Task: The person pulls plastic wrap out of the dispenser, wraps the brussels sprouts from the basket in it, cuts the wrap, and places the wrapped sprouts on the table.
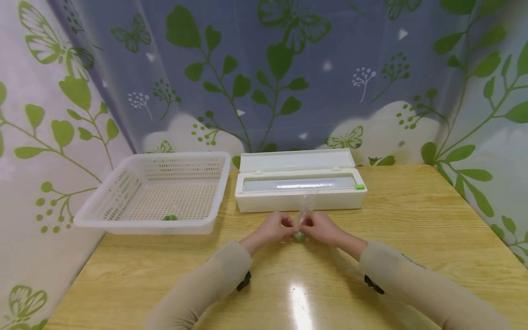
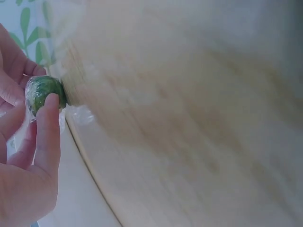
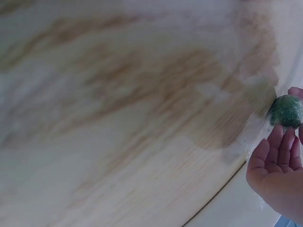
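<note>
A small round green fruit (image 1: 299,237) lies low between both hands, over the wooden table. Clear cling film (image 1: 307,204) covers it, glossy and crinkled in the left wrist view, and a strip stands up toward the white box. My left hand (image 1: 275,227) pinches the film at the fruit's left side, one fingertip against the wrapped fruit (image 2: 43,92). From the right, my right hand (image 1: 323,228) pinches the film with thumb and fingers curled in. The right wrist view shows its fingertips right under the fruit (image 3: 286,111).
Just behind the hands stands a white film dispenser box (image 1: 297,202), its lid (image 1: 294,160) raised, with a film roll (image 1: 301,184) inside and a green slider (image 1: 360,186). A white slotted basket (image 1: 144,223) at the left holds another green piece (image 1: 169,217). Patterned curtains border the wooden table (image 1: 412,211).
</note>
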A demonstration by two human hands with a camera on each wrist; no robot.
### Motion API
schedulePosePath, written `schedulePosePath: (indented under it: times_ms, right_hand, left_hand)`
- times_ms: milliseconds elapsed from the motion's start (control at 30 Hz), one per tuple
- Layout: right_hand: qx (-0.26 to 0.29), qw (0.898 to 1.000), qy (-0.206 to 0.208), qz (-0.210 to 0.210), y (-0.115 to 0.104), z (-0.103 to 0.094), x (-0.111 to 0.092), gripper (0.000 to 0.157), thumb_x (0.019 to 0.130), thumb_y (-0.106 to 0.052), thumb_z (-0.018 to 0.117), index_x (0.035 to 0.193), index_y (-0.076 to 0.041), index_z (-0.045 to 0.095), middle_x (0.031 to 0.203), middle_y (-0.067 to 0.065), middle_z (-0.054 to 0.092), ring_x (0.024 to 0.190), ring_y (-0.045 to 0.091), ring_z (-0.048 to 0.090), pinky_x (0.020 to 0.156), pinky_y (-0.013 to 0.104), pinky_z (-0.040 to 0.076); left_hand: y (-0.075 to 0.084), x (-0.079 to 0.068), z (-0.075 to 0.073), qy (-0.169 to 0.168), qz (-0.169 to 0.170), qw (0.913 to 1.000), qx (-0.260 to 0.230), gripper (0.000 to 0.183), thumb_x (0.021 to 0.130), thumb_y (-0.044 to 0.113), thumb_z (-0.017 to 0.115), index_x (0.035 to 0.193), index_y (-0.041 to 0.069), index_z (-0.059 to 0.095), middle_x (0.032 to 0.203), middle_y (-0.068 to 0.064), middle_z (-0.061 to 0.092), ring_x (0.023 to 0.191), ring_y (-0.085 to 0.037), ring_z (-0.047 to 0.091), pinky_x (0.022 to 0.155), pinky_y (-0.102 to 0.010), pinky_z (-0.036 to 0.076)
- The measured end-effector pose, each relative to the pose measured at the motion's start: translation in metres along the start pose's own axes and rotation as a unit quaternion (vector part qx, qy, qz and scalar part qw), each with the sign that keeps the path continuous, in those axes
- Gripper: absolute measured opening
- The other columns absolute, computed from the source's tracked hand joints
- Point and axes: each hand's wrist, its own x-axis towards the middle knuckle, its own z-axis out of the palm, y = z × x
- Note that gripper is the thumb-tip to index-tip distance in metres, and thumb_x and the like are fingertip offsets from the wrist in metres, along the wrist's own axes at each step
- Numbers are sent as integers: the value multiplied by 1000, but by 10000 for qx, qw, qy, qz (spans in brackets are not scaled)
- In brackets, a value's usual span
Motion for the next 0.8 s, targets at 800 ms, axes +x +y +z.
schedulePosePath:
  times_ms: [800]
  right_hand:
    - [-125,9990,-224,-377,4,-10,-1,7,77,-8,67,76,-2,65,69,1,63,62,6,52,54,22,44]
  left_hand:
    - [6,0,2,-570,-343,9970,-401,10,81,3,62,87,-5,61,77,-9,61,64,-18,61,55,-26,50]
